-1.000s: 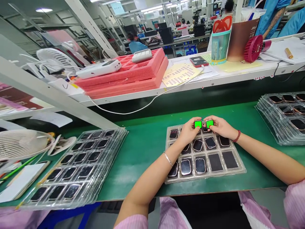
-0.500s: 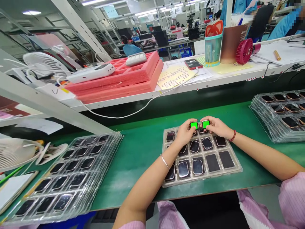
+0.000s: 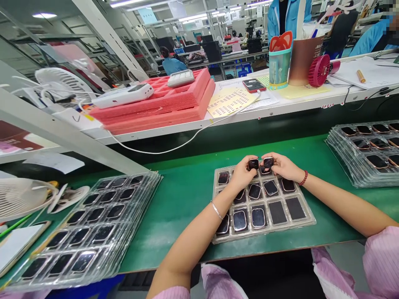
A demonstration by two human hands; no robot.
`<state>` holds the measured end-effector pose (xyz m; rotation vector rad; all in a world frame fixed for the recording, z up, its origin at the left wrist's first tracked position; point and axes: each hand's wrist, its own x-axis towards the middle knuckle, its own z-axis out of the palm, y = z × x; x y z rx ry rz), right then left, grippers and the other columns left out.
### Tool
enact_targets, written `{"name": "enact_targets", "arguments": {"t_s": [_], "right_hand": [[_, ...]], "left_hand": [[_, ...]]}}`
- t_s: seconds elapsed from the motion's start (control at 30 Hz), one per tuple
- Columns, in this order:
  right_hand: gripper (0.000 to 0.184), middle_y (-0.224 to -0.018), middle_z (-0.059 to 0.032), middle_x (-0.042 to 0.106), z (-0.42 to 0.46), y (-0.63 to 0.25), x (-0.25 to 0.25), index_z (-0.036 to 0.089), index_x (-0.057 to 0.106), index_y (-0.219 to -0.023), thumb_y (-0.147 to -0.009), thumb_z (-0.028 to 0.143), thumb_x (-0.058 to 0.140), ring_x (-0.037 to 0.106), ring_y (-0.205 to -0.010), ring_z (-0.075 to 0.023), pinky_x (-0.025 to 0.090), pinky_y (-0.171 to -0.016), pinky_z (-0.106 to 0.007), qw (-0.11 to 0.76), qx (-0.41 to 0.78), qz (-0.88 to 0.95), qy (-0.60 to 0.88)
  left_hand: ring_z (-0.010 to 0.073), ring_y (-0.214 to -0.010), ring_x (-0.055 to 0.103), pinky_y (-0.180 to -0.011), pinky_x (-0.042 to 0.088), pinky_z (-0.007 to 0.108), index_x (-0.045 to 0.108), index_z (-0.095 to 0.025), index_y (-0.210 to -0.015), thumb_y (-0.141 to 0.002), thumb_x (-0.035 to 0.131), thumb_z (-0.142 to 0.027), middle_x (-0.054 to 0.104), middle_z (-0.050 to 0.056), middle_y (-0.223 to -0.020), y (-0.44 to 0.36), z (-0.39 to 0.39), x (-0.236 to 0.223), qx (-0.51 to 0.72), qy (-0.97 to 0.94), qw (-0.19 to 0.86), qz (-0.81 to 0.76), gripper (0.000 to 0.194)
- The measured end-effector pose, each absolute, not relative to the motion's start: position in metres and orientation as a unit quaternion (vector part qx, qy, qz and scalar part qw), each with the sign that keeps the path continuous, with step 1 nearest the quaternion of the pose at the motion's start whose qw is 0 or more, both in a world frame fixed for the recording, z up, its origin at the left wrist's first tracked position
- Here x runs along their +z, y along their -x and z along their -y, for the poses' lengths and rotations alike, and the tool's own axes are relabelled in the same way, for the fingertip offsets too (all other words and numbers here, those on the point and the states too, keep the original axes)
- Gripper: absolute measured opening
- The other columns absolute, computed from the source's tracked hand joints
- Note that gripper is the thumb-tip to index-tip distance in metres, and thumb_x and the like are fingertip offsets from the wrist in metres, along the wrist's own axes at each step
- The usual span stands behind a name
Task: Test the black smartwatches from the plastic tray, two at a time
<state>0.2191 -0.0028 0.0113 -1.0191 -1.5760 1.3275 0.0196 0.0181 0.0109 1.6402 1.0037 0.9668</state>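
Note:
In my left hand (image 3: 244,171) is a square smartwatch (image 3: 253,164) with a dark screen, gripped by its edges between thumb and fingers. My right hand (image 3: 283,167) pinches a second smartwatch (image 3: 268,162), its screen dark too. The two are held side by side, a small gap apart, over the back part of a clear plastic tray (image 3: 282,226). More watches lie face up in the tray's pockets, such as a tilted watch (image 3: 270,187) in the middle row. Two front-right pockets hold only dark pads. My left forearm covers part of the tray's left side.
Stacked trays of watches stand at the left (image 3: 102,234) and the right (image 3: 350,160) of the green table (image 3: 181,199). A white shelf (image 3: 237,115) crosses behind, carrying red foam (image 3: 199,97), a phone (image 3: 254,85) and a cup (image 3: 278,68). A white cable (image 3: 156,153) droops from it.
Both held watches' screens have gone from bright green to dark. My hands stay in nearly the same place. In the background, a person in blue shows more fully.

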Motion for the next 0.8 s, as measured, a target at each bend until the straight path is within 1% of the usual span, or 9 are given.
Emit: {"name": "enact_targets", "arguments": {"t_s": [0.07, 0.17, 0.23, 0.4, 0.53, 0.6, 0.67, 0.8], "right_hand": [[0.049, -0.110, -0.0073, 0.071, 0.0026, -0.2193, 0.0118, 0.019, 0.056, -0.115, -0.067, 0.007, 0.051, 0.071, -0.086, -0.0186, 0.050, -0.052, -0.021, 0.407, 0.526, 0.628, 0.403], [0.041, -0.105, -0.0065, 0.072, 0.0023, -0.2195, 0.0117, 0.019, 0.058, -0.112, -0.072, 0.011, 0.052, 0.070, -0.080, -0.0172, 0.049, -0.050, -0.022, 0.405, 0.524, 0.627, 0.409], [0.039, -0.104, -0.0066, 0.072, 0.0022, -0.2194, 0.0117, 0.019, 0.060, -0.110, -0.073, 0.011, 0.052, 0.070, -0.078, -0.0170, 0.050, -0.051, -0.022, 0.404, 0.522, 0.629, 0.411], [0.045, -0.109, -0.0076, 0.071, 0.0025, -0.2182, 0.0125, 0.018, 0.058, -0.111, -0.068, 0.008, 0.052, 0.070, -0.084, -0.0180, 0.056, -0.065, -0.028, 0.414, 0.526, 0.631, 0.393], [0.046, -0.110, -0.0081, 0.070, 0.0032, -0.2182, 0.0133, 0.019, 0.055, -0.113, -0.068, 0.010, 0.054, 0.069, -0.087, -0.0183, 0.057, -0.071, -0.031, 0.415, 0.535, 0.626, 0.387], [0.048, -0.108, -0.0079, 0.069, 0.0034, -0.2185, 0.0129, 0.019, 0.053, -0.115, -0.069, 0.010, 0.056, 0.069, -0.087, -0.0181, 0.057, -0.072, -0.030, 0.415, 0.539, 0.624, 0.384], [0.052, -0.109, -0.0077, 0.068, 0.0031, -0.2189, 0.0113, 0.020, 0.051, -0.120, -0.069, 0.011, 0.060, 0.068, -0.087, -0.0173, 0.056, -0.070, -0.028, 0.419, 0.544, 0.619, 0.381], [0.067, -0.111, -0.0057, 0.065, 0.0014, -0.2191, 0.0069, 0.023, 0.045, -0.132, -0.070, 0.012, 0.067, 0.066, -0.078, -0.0127, 0.055, -0.061, -0.023, 0.450, 0.560, 0.582, 0.381]], "left_hand": [[0.0177, -0.092, 0.064, -0.087, 0.049, 0.031, 0.061, -0.016, -0.107, -0.068, 0.059, -0.008, 0.068, 0.007, -0.105, -0.0192, -0.0175, 0.0114, 0.395, -0.670, 0.472, -0.415, 0.040], [0.0157, -0.083, 0.063, -0.078, 0.049, 0.028, 0.063, -0.016, -0.104, -0.074, 0.060, -0.015, 0.068, 0.006, -0.098, -0.0185, -0.0166, 0.0119, 0.393, -0.671, 0.474, -0.414, 0.030], [0.0154, -0.082, 0.063, -0.077, 0.049, 0.027, 0.064, -0.016, -0.103, -0.074, 0.058, -0.013, 0.068, 0.005, -0.097, -0.0184, -0.0163, 0.0121, 0.390, -0.675, 0.471, -0.413, 0.030], [0.0172, -0.092, 0.063, -0.083, 0.047, 0.028, 0.062, -0.017, -0.107, -0.065, 0.052, -0.003, 0.068, 0.005, -0.102, -0.0189, -0.0171, 0.0118, 0.384, -0.687, 0.461, -0.410, 0.045], [0.0175, -0.094, 0.064, -0.084, 0.047, 0.028, 0.061, -0.017, -0.109, -0.064, 0.051, -0.002, 0.067, 0.005, -0.105, -0.0195, -0.0183, 0.0116, 0.386, -0.681, 0.473, -0.405, 0.048], [0.0171, -0.091, 0.064, -0.083, 0.048, 0.028, 0.060, -0.016, -0.111, -0.063, 0.052, -0.002, 0.068, 0.005, -0.102, -0.0197, -0.0185, 0.0119, 0.385, -0.672, 0.481, -0.411, 0.050], [0.0162, -0.087, 0.064, -0.079, 0.048, 0.027, 0.057, -0.016, -0.116, -0.063, 0.054, -0.001, 0.068, 0.005, -0.098, -0.0194, -0.0184, 0.0124, 0.380, -0.656, 0.501, -0.418, 0.055], [0.0129, -0.079, 0.064, -0.069, 0.047, 0.022, 0.047, -0.017, -0.129, -0.064, 0.063, -0.003, 0.068, 0.004, -0.095, -0.0179, -0.0173, 0.0150, 0.387, -0.593, 0.590, -0.388, 0.068]]}}
